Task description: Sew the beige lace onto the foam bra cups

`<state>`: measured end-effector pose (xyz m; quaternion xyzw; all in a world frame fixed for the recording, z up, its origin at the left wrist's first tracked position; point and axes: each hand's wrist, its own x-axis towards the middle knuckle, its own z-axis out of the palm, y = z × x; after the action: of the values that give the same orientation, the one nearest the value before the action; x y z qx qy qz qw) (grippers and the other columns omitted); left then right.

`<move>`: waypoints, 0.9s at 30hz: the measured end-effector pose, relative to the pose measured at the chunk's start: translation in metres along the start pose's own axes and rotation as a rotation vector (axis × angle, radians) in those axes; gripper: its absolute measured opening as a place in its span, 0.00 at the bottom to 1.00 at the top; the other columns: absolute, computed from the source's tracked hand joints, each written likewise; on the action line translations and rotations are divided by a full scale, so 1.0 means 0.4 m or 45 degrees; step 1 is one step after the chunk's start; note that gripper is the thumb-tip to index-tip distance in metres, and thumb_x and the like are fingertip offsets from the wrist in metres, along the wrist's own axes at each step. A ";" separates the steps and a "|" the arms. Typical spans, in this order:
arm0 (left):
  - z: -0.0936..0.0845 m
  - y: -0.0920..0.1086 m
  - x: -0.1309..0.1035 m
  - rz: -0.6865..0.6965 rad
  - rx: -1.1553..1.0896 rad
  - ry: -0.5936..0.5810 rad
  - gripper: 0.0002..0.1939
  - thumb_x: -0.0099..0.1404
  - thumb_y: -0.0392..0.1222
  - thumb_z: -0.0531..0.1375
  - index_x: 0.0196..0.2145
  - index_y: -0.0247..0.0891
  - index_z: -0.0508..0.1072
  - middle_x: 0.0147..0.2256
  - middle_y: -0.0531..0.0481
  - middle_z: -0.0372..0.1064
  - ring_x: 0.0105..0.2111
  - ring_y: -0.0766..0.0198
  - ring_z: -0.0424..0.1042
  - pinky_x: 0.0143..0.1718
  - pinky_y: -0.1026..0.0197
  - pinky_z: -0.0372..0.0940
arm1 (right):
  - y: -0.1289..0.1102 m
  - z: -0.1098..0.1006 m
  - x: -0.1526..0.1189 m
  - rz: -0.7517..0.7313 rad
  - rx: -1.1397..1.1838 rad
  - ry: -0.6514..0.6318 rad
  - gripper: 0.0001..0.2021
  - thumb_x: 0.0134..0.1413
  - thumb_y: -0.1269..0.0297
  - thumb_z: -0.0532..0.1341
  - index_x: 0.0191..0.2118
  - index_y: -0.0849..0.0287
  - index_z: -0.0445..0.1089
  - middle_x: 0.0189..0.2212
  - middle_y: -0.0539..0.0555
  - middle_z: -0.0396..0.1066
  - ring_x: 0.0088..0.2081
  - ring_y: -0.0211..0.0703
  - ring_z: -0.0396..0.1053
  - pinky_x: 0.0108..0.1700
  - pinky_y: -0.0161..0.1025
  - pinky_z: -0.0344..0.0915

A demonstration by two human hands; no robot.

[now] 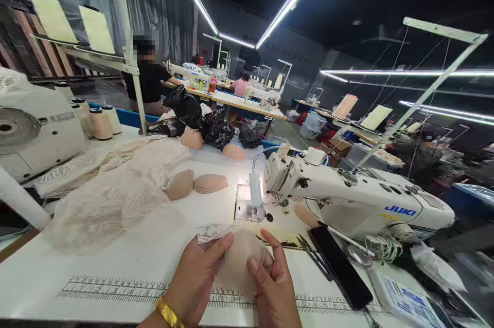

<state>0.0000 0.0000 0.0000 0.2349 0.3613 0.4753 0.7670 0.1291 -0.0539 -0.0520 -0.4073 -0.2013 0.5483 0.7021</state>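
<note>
Between my two hands is a beige bra cup (241, 256) with sheer fabric and a strip of white lace (216, 233) along its upper left. My left hand (200, 271), with a gold band at the wrist, pinches the cup's left side between thumb and fingers. On the right side, my right hand (274, 276) grips the edge, thumb in front and index finger raised. Both hands are just in front of the sewing machine's needle plate (247, 210). Beyond them, beige cup pieces (210, 183) lie in small stacks on the white table (127, 266).
A JUKI sewing machine (358, 199) stands to the right. Near it lie thread snips (314, 256), a black phone (341, 269) and a white box (405, 299). Sheer lace fabric (116, 199) heaps on the left. Black plastic bags (218, 127) sit behind. A co-worker (148, 78) sits farther back.
</note>
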 end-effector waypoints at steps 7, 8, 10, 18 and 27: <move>-0.010 -0.003 0.003 0.000 0.057 -0.037 0.32 0.45 0.57 0.80 0.43 0.33 0.85 0.40 0.39 0.84 0.48 0.40 0.79 0.37 0.55 0.75 | 0.007 -0.003 0.007 -0.004 -0.002 -0.012 0.40 0.43 0.53 0.81 0.62 0.51 0.67 0.41 0.56 0.81 0.45 0.57 0.79 0.47 0.52 0.76; -0.010 -0.003 0.003 0.002 0.056 -0.042 0.32 0.45 0.56 0.80 0.44 0.33 0.84 0.40 0.39 0.84 0.48 0.40 0.79 0.35 0.55 0.75 | 0.009 -0.004 0.008 -0.009 -0.008 -0.014 0.41 0.43 0.54 0.81 0.62 0.51 0.67 0.41 0.56 0.81 0.44 0.57 0.80 0.47 0.52 0.76; -0.011 -0.004 0.004 0.009 0.036 -0.049 0.31 0.46 0.55 0.80 0.44 0.33 0.84 0.40 0.39 0.84 0.47 0.41 0.79 0.36 0.56 0.75 | 0.012 -0.005 0.010 -0.018 -0.020 -0.017 0.41 0.43 0.54 0.81 0.62 0.51 0.67 0.41 0.56 0.82 0.44 0.56 0.80 0.46 0.51 0.76; -0.011 -0.007 0.004 0.036 -0.019 -0.088 0.27 0.49 0.51 0.80 0.42 0.33 0.85 0.43 0.38 0.83 0.48 0.42 0.79 0.42 0.56 0.75 | 0.013 -0.001 0.014 -0.055 -0.052 0.009 0.42 0.43 0.52 0.81 0.63 0.51 0.66 0.45 0.57 0.81 0.42 0.55 0.80 0.45 0.50 0.77; -0.022 -0.014 0.012 0.112 0.017 -0.035 0.24 0.47 0.49 0.81 0.39 0.35 0.84 0.39 0.43 0.82 0.38 0.53 0.77 0.39 0.57 0.72 | 0.012 0.003 0.014 -0.076 -0.036 0.047 0.42 0.43 0.53 0.81 0.63 0.51 0.66 0.46 0.57 0.81 0.43 0.55 0.80 0.46 0.52 0.77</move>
<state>-0.0023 0.0020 -0.0113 0.2623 0.3432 0.5030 0.7486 0.1270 -0.0479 -0.0562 -0.4210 -0.2083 0.5166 0.7159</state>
